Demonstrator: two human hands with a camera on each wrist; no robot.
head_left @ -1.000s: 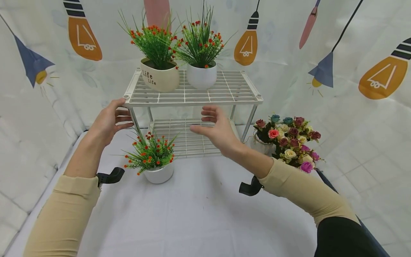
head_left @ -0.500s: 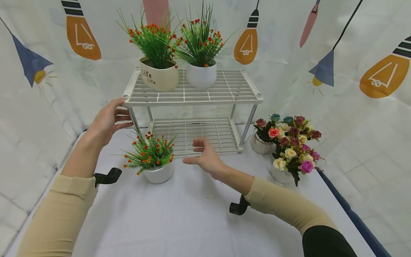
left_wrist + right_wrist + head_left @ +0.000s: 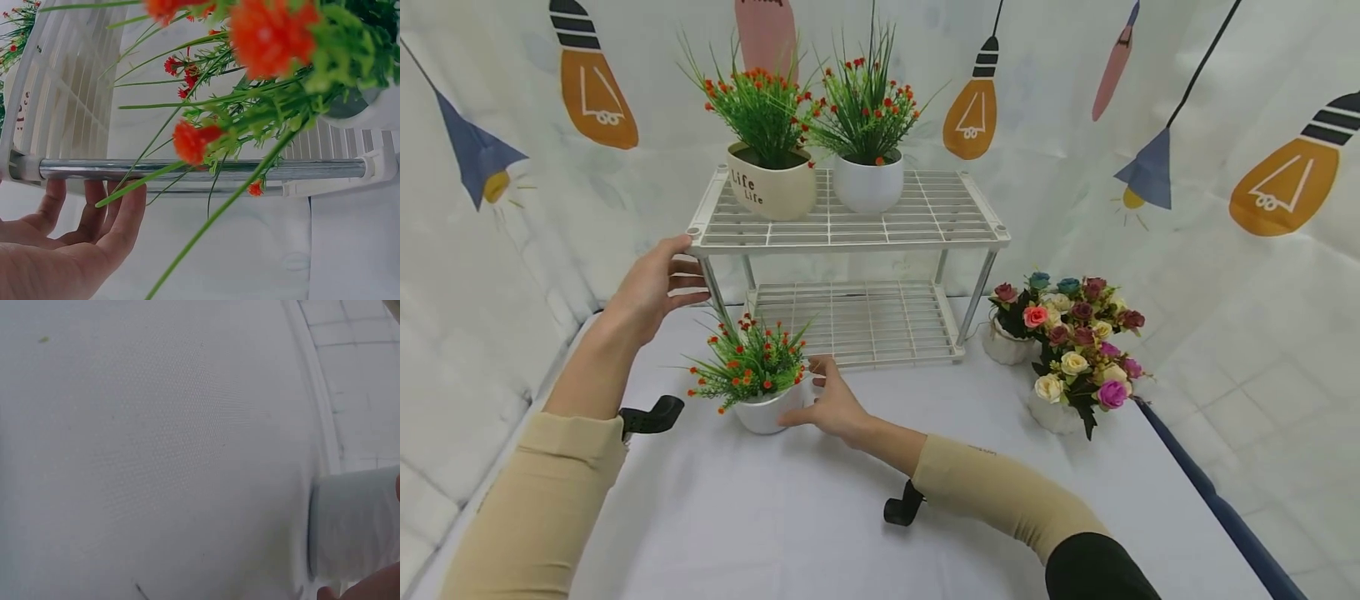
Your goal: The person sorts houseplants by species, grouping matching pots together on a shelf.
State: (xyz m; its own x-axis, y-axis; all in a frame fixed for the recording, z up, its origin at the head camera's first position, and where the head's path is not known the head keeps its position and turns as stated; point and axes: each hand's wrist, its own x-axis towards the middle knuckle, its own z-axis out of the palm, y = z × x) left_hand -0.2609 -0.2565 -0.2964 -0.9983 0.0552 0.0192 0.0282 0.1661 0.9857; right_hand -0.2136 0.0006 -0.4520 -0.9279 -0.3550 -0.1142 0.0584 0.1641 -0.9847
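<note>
While my left hand (image 3: 643,287) rests at the upper front-left corner of the white wire rack (image 3: 850,249), its fingers lie fairly straight against the metal post (image 3: 312,169) and are not clenched. My right hand (image 3: 831,408) is at the right side of the small potted plant (image 3: 752,367), thumb in front and fingers further back along the white pot (image 3: 760,415). Whether they grip it I cannot tell; the right wrist view catches only part of the hand beside the pot. Position of plant: upright on the white tablecloth (image 3: 820,533), just in front of the rack's left side, its orange-red flowers and long green blades overlapping the post as seen from my head. Upper shelf, left half: two similar plants side by side – one in a cream pot (image 3: 775,196) lettered "Life Life", the other in a rounded white planter (image 3: 868,187). Right of the rack, apart from it: multicoloured artificial roses (image 3: 1090,358) in pale pots on the same cloth. Behind everything – a pale backdrop (image 3: 1060,217) printed with orange bulbs and blue lamps.
</note>
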